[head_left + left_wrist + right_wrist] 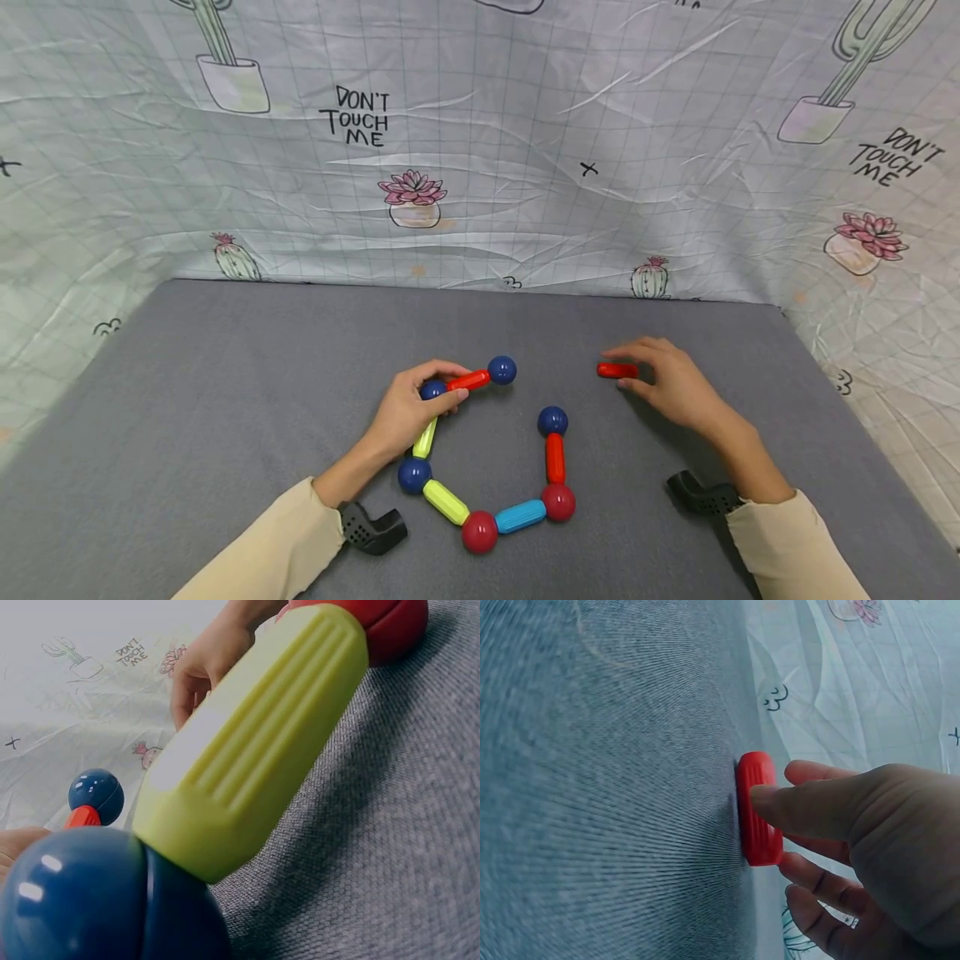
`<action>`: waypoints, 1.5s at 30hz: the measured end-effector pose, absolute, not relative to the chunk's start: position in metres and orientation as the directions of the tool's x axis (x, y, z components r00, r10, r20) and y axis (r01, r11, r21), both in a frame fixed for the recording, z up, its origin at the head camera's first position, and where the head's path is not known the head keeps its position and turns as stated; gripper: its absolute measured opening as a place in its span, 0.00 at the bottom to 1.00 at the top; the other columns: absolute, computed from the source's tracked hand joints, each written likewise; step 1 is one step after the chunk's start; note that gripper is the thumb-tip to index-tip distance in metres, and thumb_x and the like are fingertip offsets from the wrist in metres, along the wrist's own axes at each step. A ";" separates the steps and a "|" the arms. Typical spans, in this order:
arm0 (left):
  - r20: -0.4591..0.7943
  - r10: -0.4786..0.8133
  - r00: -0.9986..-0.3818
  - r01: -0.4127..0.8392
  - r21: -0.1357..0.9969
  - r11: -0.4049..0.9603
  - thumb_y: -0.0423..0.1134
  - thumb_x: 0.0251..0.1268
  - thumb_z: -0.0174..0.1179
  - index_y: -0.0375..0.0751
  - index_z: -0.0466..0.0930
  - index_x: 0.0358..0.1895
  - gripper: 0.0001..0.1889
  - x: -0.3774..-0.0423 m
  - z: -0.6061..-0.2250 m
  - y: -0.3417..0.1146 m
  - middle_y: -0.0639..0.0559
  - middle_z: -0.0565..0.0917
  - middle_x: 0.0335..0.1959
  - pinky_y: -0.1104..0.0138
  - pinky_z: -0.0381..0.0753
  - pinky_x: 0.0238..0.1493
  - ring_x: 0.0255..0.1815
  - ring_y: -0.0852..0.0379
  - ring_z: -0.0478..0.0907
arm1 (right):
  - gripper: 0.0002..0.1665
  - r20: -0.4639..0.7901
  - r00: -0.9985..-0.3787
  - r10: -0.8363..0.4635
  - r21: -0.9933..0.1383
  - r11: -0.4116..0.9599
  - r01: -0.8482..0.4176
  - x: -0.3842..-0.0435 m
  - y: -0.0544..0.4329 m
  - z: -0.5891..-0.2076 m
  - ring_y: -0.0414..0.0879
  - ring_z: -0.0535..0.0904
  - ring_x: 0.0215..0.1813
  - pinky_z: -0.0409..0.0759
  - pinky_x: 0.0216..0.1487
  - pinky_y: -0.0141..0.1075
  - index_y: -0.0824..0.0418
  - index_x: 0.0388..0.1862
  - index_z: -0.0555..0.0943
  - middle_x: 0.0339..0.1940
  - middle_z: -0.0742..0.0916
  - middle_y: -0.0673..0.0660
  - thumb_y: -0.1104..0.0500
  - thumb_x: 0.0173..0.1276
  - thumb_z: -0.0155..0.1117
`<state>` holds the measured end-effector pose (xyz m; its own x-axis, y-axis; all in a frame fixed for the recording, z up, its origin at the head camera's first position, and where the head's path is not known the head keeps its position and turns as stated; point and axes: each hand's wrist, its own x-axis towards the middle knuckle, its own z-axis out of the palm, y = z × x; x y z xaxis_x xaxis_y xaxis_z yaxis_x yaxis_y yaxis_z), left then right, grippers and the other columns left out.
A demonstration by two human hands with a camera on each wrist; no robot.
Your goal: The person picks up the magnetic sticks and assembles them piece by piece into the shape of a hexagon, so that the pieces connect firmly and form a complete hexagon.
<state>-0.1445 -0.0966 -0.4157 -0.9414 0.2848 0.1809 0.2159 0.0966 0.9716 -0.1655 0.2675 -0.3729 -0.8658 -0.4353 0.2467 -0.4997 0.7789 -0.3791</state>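
My left hand (411,406) grips a red magnetic rod (468,381) between thumb and fingers, close to a blue ball (432,389) partly hidden by the hand. At the rod's far end sits another blue ball (502,369). A yellow-green rod (424,439) runs from under the hand to a lower blue ball (415,475). To the right, my right hand (672,382) is spread loosely around a separate red rod (616,370) on the table. Its thumb overlaps that rod (757,832) in the right wrist view; firm contact is hard to judge.
The chain continues through a second yellow-green rod (446,502), a red ball (480,532), a blue rod (521,517), another red ball (558,502) and an upright-running red rod (555,458) to a blue ball (552,421). A printed cloth (495,217) hangs behind the grey table (247,400).
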 end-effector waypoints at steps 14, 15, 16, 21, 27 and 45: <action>0.197 0.291 -0.936 0.228 0.971 0.077 0.35 0.62 0.66 0.44 0.82 0.48 0.12 -0.144 -0.414 -0.096 0.46 0.80 0.33 0.67 0.77 0.30 0.28 0.49 0.78 | 0.23 0.270 -0.858 -0.437 -0.376 0.773 -0.512 -0.167 0.265 -0.380 0.48 0.78 0.41 0.75 0.42 0.46 0.57 0.52 0.83 0.46 0.84 0.56 0.68 0.57 0.72; 0.200 0.292 -0.935 0.231 0.970 0.076 0.36 0.62 0.65 0.44 0.82 0.48 0.12 -0.144 -0.414 -0.096 0.46 0.80 0.33 0.67 0.77 0.30 0.28 0.49 0.78 | 0.22 0.275 -0.858 -0.434 -0.375 0.773 -0.511 -0.167 0.263 -0.379 0.46 0.77 0.40 0.75 0.40 0.45 0.57 0.52 0.83 0.46 0.84 0.55 0.68 0.57 0.72; 0.203 0.293 -0.934 0.234 0.969 0.074 0.36 0.62 0.65 0.44 0.82 0.49 0.12 -0.144 -0.414 -0.096 0.46 0.80 0.33 0.67 0.77 0.30 0.28 0.49 0.78 | 0.22 0.281 -0.858 -0.430 -0.374 0.774 -0.510 -0.166 0.262 -0.378 0.46 0.77 0.38 0.75 0.39 0.44 0.57 0.52 0.82 0.45 0.84 0.55 0.67 0.57 0.72; 0.215 0.290 -0.933 0.245 0.967 0.072 0.36 0.62 0.65 0.43 0.82 0.48 0.12 -0.144 -0.414 -0.096 0.46 0.80 0.32 0.68 0.77 0.29 0.28 0.50 0.78 | 0.21 0.289 -0.862 -0.416 -0.406 0.763 -0.504 -0.163 0.251 -0.372 0.44 0.78 0.38 0.76 0.35 0.41 0.58 0.52 0.82 0.41 0.85 0.53 0.65 0.59 0.72; 0.230 0.282 -0.931 0.256 0.965 0.058 0.36 0.61 0.66 0.41 0.82 0.48 0.12 -0.144 -0.415 -0.096 0.46 0.80 0.31 0.68 0.76 0.28 0.27 0.51 0.77 | 0.21 0.282 -0.857 -0.431 -0.441 0.735 -0.514 -0.159 0.235 -0.364 0.42 0.77 0.37 0.77 0.34 0.40 0.58 0.53 0.81 0.42 0.84 0.52 0.64 0.59 0.71; 0.225 0.270 -0.936 0.252 0.965 0.068 0.36 0.61 0.66 0.43 0.83 0.47 0.11 -0.143 -0.414 -0.096 0.46 0.81 0.32 0.67 0.77 0.29 0.27 0.49 0.78 | 0.23 0.190 -0.823 -0.535 -0.568 0.624 -0.536 -0.153 0.183 -0.356 0.40 0.78 0.41 0.79 0.39 0.40 0.58 0.57 0.79 0.39 0.84 0.47 0.59 0.63 0.70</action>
